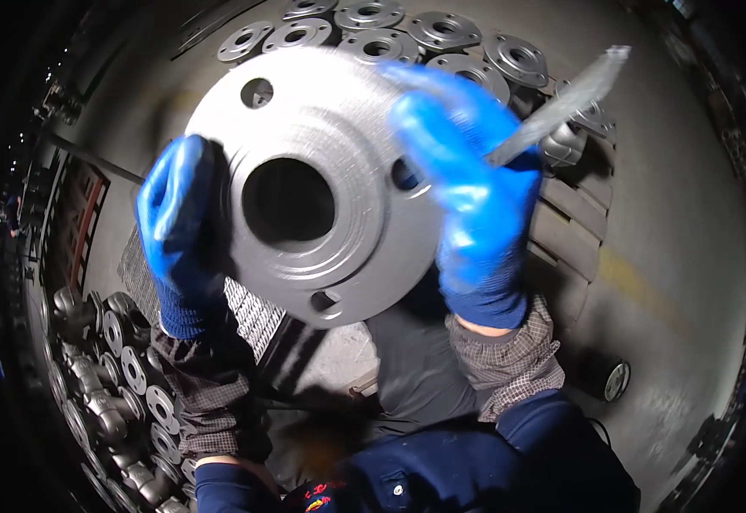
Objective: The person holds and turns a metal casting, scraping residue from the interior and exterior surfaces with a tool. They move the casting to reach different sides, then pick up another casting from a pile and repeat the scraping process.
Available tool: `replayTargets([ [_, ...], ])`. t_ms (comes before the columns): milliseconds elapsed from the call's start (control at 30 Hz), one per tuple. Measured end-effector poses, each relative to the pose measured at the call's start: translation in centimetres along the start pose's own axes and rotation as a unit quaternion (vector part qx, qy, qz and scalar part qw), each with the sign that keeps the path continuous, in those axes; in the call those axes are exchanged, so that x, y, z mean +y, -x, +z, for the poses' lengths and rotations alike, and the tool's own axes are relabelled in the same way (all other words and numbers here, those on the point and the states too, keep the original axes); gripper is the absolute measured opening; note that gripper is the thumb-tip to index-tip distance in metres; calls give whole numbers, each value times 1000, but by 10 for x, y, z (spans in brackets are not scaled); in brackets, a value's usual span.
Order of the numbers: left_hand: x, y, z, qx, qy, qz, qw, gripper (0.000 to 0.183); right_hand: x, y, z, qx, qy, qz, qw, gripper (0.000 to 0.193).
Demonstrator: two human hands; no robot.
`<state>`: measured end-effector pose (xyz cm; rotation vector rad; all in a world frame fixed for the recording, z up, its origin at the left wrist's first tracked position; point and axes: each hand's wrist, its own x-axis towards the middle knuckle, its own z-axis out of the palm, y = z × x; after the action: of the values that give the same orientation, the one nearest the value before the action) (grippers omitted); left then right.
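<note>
A large round grey metal flange [364, 205] is held up close in front of me, its face toward the view. It has a wide centre bore, stepped rings around it and smaller bolt holes near the rim. My left hand [172, 222], in a blue coated glove, is closed on the flange's left edge. On the opposite edge, my right hand [480, 205], gloved alike, grips the flange with fingers over its face. A flat grey bar, apparently a file [574, 98], sticks out up and right from that same hand. Part of the file is hidden by the glove.
Several similar flanges [377, 47] lie in rows on a wooden pallet [574, 209] beyond my hands. At lower left is a heap of flanged metal castings [104, 402]. A dark cylinder [616, 380] lies on the floor at right.
</note>
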<state>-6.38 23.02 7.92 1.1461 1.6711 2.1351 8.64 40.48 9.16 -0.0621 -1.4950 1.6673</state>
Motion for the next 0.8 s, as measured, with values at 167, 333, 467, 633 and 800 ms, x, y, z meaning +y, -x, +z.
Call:
replayTargets([
  [167,14,-9,69,-22,-115,33,993,50,-32,-9,-50,108,148,-74,980,44],
  [333,-1,7,146,-44,-89,-147,984,42,-23,31,-111,195,129,31,972,28],
  [467,-51,39,182,-119,-13,-337,934,40,-5,78,-151,263,175,145,938,27],
  [633,-97,61,199,-200,-18,-402,893,46,7,97,-182,282,198,199,917,24],
  [800,-103,35,220,-226,17,-332,916,60,17,85,-212,288,198,132,927,27],
])
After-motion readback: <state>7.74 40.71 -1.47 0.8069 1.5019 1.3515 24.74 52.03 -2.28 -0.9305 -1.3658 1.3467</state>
